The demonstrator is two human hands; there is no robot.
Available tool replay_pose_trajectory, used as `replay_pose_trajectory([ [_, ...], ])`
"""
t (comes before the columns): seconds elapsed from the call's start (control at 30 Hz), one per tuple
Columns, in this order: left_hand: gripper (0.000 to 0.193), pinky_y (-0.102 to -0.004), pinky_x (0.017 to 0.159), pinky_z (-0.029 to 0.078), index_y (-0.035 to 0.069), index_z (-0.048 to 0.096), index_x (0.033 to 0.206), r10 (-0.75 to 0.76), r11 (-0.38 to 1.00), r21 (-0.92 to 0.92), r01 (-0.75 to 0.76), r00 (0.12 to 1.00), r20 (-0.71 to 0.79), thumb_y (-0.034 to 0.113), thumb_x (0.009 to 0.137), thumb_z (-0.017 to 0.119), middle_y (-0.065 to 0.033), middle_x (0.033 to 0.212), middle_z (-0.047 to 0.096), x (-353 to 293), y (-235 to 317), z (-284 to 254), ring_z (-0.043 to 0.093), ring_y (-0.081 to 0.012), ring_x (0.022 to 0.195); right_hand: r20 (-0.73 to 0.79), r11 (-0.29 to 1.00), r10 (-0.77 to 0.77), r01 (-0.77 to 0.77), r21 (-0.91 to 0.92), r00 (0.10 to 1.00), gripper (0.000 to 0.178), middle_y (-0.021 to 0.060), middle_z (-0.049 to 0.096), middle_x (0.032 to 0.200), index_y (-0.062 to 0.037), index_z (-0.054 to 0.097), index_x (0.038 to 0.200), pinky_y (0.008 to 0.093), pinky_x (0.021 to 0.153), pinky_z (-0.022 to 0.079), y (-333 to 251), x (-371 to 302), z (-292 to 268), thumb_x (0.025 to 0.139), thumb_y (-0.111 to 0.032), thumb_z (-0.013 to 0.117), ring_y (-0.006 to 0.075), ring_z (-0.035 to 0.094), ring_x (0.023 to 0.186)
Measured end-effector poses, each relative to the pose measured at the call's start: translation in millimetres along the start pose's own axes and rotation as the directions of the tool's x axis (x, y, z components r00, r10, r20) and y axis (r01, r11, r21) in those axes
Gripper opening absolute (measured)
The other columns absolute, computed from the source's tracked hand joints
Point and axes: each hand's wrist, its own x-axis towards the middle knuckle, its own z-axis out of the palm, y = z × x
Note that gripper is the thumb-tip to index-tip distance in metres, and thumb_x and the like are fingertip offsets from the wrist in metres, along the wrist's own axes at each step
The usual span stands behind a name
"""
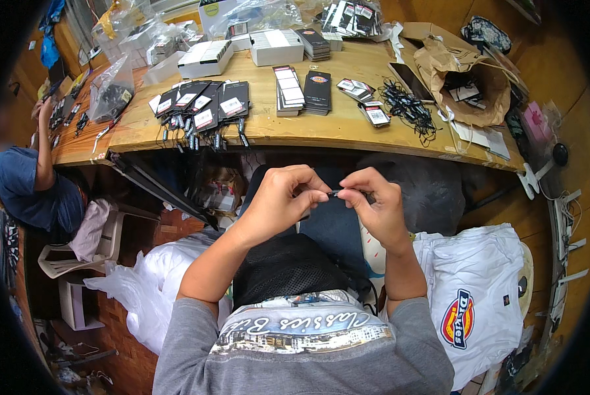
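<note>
Left fingers, right fingers: clamped on dark piece | table beyond: black tags, black cords, paper bag

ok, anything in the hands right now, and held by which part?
A small dark piece, its left end pinched by the left hand, its right end by the right hand; too small and covered to tell more.

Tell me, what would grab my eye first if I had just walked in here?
Probably the left hand and right hand, meeting mid-picture with a small dark piece pinched at their fingertips. Next, the bright white shirt at lower right, with its red, yellow and blue emblem. Beyond the hands, black tags lie bunched along the near edge of the wooden table.
</note>
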Motion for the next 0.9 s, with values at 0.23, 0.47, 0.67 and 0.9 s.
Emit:
replay_pose_trajectory([
  [0.23, 0.008, -0.0193, 0.052, 0.044, -0.003, 0.056, 0.069, -0.19, 0.906, -0.338, 0.256, 0.958, 0.217, 0.0, 0.067, 0.063, -0.0055, 0.066, 0.056, 7, 2, -9, 0.054, -0.0086, 0.057, 0.089, 0.977, -0.011, -0.008, 0.215, 0.996, 0.011, 0.0048, 0.052, 0.059, 0.001, 0.049, 0.07, 0.019, 0.047, 0.039, 6, -2, 1, 0.07, 0.0, 0.06, 0.0079, 0.051, 0.052],
  [0.47, 0.015, -0.0232, 0.063, 0.043, -0.001, 0.057, 0.069, 0.012, 0.99, -0.14, 0.014, 0.983, 0.183, 0.005, 0.061, 0.068, -0.0034, 0.071, 0.055, 5, -3, -17, 0.053, -0.0115, 0.072, 0.148, 0.971, -0.037, 0.001, 0.238, 0.988, 0.011, 0.0047, 0.051, 0.058, 0.0003, 0.049, 0.07, 0.0188, 0.046, 0.038, 6, 1, 6, 0.07, 0.0, 0.06, 0.0074, 0.05, 0.051],
  [0.67, 0.042, -0.0255, 0.079, 0.035, 0.003, 0.043, 0.104, 0.2, 0.733, -0.643, 0.222, 0.833, 0.515, 0.036, 0.079, 0.05, -0.0087, 0.09, 0.057, -10, -34, -19, 0.049, -0.0131, 0.087, 0.238, 0.954, -0.079, 0.004, 0.3, 0.968, 0.01, 0.0044, 0.05, 0.057, 0.0001, 0.049, 0.071, 0.0188, 0.046, 0.038, -13, 17, 13, 0.071, 0.002, 0.059, 0.0065, 0.05, 0.052],
  [0.9, 0.063, -0.0359, 0.086, 0.032, -0.005, 0.039, 0.107, 0.281, 0.821, -0.557, 0.123, 0.763, 0.582, 0.052, 0.079, 0.037, -0.018, 0.099, 0.048, -38, -35, -52, 0.046, -0.0259, 0.098, 0.36, 0.971, -0.183, 0.111, 0.211, 0.915, 0.012, 0.0045, 0.051, 0.059, 0.0013, 0.048, 0.073, 0.0189, 0.046, 0.039, -39, 42, 25, 0.07, 0.001, 0.061, 0.0059, 0.049, 0.052],
])
